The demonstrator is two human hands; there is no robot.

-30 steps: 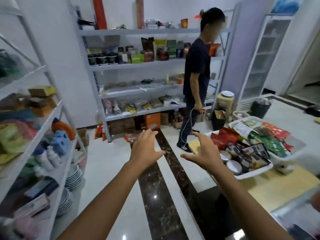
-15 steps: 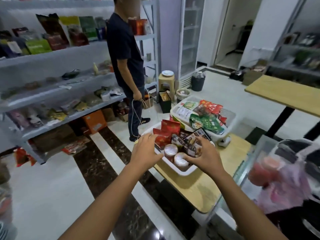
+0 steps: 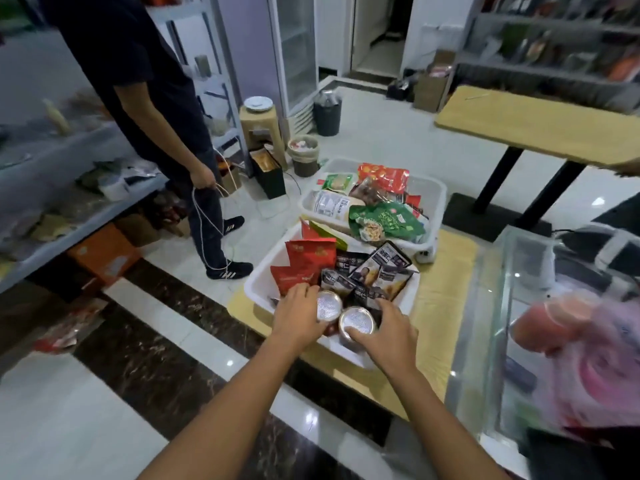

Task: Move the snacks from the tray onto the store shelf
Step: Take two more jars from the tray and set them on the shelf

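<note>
Both grips now sit lower, inside the front corner of the near tray, where two upright cans stand side by side: the left grip curls round the left can, and the right grip clasps the right can.

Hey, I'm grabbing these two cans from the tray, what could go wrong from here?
The white tray sits near the table edge, so leaning on it might tip it. Your left hand grips the left can and your right hand the right can; one-handed grips could slip. The cord trailing by the bystander's feet could trip you.
</note>
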